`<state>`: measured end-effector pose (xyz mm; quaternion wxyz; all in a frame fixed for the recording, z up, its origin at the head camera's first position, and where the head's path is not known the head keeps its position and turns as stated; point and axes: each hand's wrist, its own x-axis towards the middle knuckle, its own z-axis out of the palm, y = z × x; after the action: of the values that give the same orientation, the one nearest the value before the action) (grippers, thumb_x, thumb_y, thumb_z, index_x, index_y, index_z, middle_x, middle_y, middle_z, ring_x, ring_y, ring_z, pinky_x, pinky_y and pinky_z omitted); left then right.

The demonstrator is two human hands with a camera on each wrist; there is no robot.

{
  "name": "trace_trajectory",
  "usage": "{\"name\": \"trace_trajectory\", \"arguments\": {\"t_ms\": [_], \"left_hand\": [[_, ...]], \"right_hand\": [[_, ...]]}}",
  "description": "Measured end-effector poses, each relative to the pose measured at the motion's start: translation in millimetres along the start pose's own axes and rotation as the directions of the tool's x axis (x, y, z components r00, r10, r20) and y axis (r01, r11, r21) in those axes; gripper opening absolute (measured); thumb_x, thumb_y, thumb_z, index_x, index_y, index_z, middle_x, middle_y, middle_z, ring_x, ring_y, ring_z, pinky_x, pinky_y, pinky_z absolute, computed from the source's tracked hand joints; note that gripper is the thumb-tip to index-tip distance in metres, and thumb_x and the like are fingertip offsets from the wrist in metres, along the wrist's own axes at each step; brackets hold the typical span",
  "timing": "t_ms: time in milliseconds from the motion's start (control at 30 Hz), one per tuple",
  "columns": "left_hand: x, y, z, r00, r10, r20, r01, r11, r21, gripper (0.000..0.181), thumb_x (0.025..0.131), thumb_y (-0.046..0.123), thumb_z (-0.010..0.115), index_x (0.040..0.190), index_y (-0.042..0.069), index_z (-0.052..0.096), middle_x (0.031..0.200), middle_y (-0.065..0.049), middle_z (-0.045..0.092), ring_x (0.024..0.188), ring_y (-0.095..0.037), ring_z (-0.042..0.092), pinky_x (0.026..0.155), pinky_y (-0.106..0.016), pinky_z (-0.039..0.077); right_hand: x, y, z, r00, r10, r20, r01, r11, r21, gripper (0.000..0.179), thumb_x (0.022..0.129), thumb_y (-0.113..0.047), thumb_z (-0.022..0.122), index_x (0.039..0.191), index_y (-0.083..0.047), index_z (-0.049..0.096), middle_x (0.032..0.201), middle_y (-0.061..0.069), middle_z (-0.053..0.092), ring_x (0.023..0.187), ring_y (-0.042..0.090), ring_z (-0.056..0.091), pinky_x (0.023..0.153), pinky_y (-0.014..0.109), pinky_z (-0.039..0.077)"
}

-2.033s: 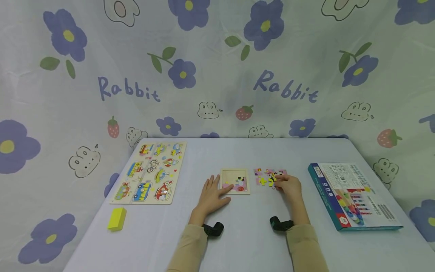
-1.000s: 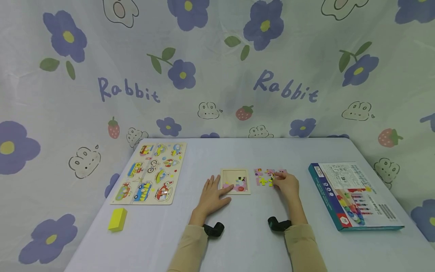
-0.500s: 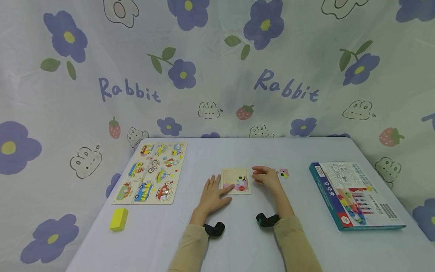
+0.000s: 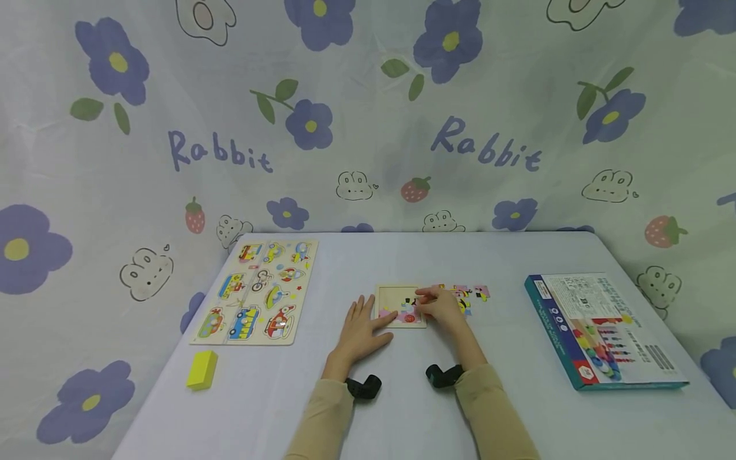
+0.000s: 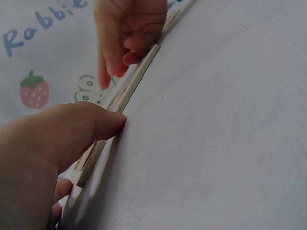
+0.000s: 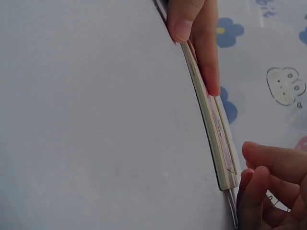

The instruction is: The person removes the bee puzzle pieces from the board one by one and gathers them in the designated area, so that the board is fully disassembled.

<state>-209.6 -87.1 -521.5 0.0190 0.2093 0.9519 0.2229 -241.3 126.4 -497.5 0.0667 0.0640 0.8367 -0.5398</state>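
Note:
In the head view my left hand (image 4: 359,333) rests spread beside a small wooden puzzle tray (image 4: 397,289). Its thumb lies over the tray's lower left part; in the left wrist view the thumb (image 5: 112,122) touches the tray's edge. Pink puzzle pieces with a white figure (image 4: 408,305) fill the lower part of the tray. Over the tray's right edge is my right hand (image 4: 444,311), fingers bent toward those pieces. I cannot tell whether a piece is between its fingertips. Several loose pink and yellow puzzle pieces (image 4: 482,292) lie right of the tray, partly hidden behind the right hand.
A large vehicle picture board (image 4: 282,275) lies at the left, with a yellow block (image 4: 202,369) in front of it. At the right lies a flat blue and white box (image 4: 609,332). A printed curtain (image 4: 368,128) hangs behind the white table (image 4: 402,409).
My right hand has moved left from over the loose puzzle pieces to the tray's right edge, uncovering pieces at the right. My left hand has stayed on the tray.

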Motion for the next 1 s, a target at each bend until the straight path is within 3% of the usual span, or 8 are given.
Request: {"name": "trace_trajectory", "arguments": {"t_ms": [133,433,667,1000], "left_hand": [[0.0,0.1,-0.5,1.0,0.004,-0.002,-0.004,1.0,0.001,0.046,0.084,0.045,0.055,0.129,0.034,0.054,0.151,-0.019,0.02,0.14,-0.036,0.006,0.113,-0.046,0.003],[-0.8,0.6,-1.0,1.0,0.005,-0.005,-0.005,1.0,-0.002,0.046,0.083,0.044,0.056,0.129,0.034,0.055,0.151,-0.019,0.021,0.14,-0.036,0.007,0.113,-0.047,0.004],[-0.7,0.3,0.0,1.0,0.013,-0.014,-0.013,1.0,0.006,0.046,0.083,0.044,0.057,0.128,0.034,0.055,0.15,-0.02,0.022,0.14,-0.038,0.009,0.112,-0.048,0.005],[-0.9,1.0,-0.6,1.0,0.002,-0.012,-0.002,1.0,-0.002,0.046,0.083,0.044,0.057,0.128,0.034,0.055,0.15,-0.019,0.022,0.14,-0.036,0.008,0.113,-0.047,0.005]], "right_hand": [[-0.2,-2.1,2.0,1.0,-0.006,0.007,0.007,0.991,-0.131,0.04,0.072,-0.008,0.076,0.111,-0.006,0.066,0.084,0.006,0.054,0.07,0.016,0.049,0.054,0.023,0.04],[-0.1,-3.8,5.0,1.0,-0.021,0.011,0.023,0.976,-0.218,0.035,0.071,-0.008,0.076,0.104,-0.006,0.066,0.082,0.006,0.05,0.065,0.016,0.046,0.05,0.023,0.037],[-1.1,-5.1,5.6,1.0,-0.028,0.011,0.03,0.99,-0.141,0.031,0.073,-0.006,0.074,0.1,-0.007,0.059,0.085,0.007,0.054,0.063,0.016,0.048,0.049,0.024,0.04],[-2.8,-6.2,4.0,0.995,-0.086,-0.041,0.084,0.996,-0.032,0.015,0.079,-0.007,0.068,0.092,-0.004,0.061,0.082,0.008,0.065,0.06,0.013,0.051,0.05,0.023,0.042]]}}
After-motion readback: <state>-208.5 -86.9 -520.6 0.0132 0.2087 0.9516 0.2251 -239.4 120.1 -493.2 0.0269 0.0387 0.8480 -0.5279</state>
